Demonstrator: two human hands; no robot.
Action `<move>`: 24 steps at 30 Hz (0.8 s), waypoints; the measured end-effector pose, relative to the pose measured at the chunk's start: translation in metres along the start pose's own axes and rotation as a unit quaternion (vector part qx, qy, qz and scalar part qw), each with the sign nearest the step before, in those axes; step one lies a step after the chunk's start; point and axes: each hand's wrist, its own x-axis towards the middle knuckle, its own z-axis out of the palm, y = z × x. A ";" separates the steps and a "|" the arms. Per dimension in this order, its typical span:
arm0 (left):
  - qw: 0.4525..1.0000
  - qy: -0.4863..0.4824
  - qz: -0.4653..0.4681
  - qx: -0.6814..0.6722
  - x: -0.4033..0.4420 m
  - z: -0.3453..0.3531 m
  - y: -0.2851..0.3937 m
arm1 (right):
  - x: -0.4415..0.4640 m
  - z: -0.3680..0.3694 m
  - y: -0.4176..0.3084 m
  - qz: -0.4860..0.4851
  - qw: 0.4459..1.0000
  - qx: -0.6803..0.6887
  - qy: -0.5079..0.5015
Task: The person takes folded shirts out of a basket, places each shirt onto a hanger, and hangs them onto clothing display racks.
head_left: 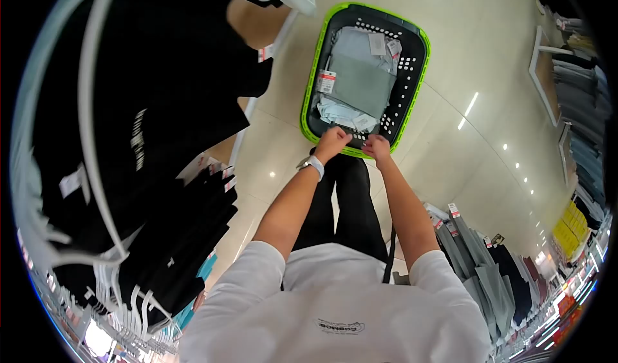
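A black shopping basket with a bright green rim lies in front of me, with folded clothes inside. A grey-green folded garment is in its middle, a light grey one is at the far end, and a pale blue one is at the near end. Several tags hang on them. At the near end of the basket, my left hand, with a watch on the wrist, has its fingers curled together. My right hand is beside it, also with curled fingers. Anything held in either hand is too small to make out.
Black shirts hang on white hangers close at my left. Grey garments hang at the lower right. Shelves of folded clothes line the far right, near a yellow sign. Glossy tiles cover the floor.
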 end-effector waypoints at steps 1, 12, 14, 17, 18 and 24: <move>0.998 0.026 0.032 0.040 0.017 0.002 -0.002 | 0.024 0.001 -0.002 -0.010 1.000 0.013 0.004; 0.999 0.003 0.041 0.019 0.132 0.042 -0.067 | 0.173 0.019 -0.018 -0.149 0.946 -0.094 0.271; 0.993 -0.032 -0.062 -0.099 0.140 0.038 -0.051 | 0.150 0.026 -0.029 -0.156 0.970 0.030 0.183; 0.922 -0.076 -0.195 -0.325 0.127 0.025 -0.004 | 0.097 0.033 -0.037 -0.239 0.965 0.065 0.082; 0.846 -0.105 -0.256 -0.455 0.119 0.020 0.010 | 0.057 0.039 -0.052 -0.219 0.971 0.096 0.033; 0.819 -0.121 -0.192 -0.527 0.050 0.006 0.043 | -0.114 0.031 -0.061 -0.148 0.972 0.096 -0.154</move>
